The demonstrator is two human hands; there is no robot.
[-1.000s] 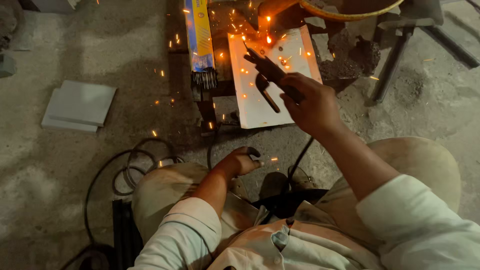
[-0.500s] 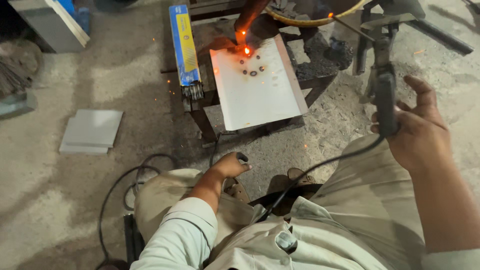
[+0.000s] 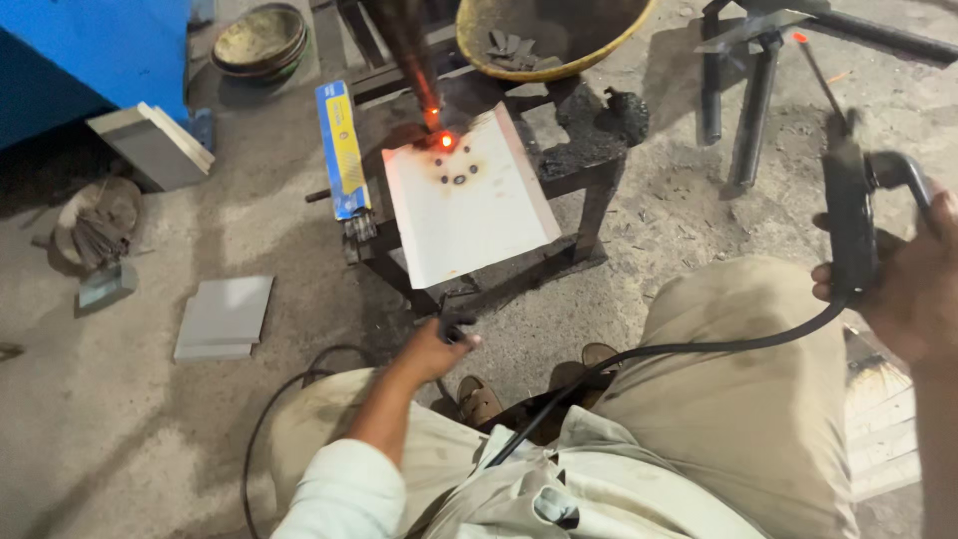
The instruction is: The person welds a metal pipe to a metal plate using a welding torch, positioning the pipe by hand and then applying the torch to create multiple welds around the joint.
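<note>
Electrode holder (image 3: 850, 228), black, gripped upright in the right hand (image 3: 913, 284) at 3 o'clock of the view, fingers wrapped fully round the handle. A thin rod (image 3: 818, 78) sticks up from its top, its tip glowing orange. The black cable (image 3: 659, 364) runs from the handle down across the right thigh toward 6 o'clock.

White sheet-metal panel (image 3: 469, 205) lies on a dark metal stand (image 3: 589, 175) at 12 o'clock, well apart from the holder. A weld spot (image 3: 442, 141) glows red at the panel's far edge, where a dark upright bar meets it; a few dark burn rings sit just below.

Left hand (image 3: 431, 349) low near centre, loosely curled on a small dark object by the knee; cannot tell what it is.

Blue-and-yellow box (image 3: 342, 150) lies at 9 o'clock of the panel. Yellow pan (image 3: 554, 35) of scraps beyond it.

Judgement: with the rod lifted clear, good practice is to keep the hot tip pointed away from legs and cable, let the spot dull, and check the joint before striking again.
</note>
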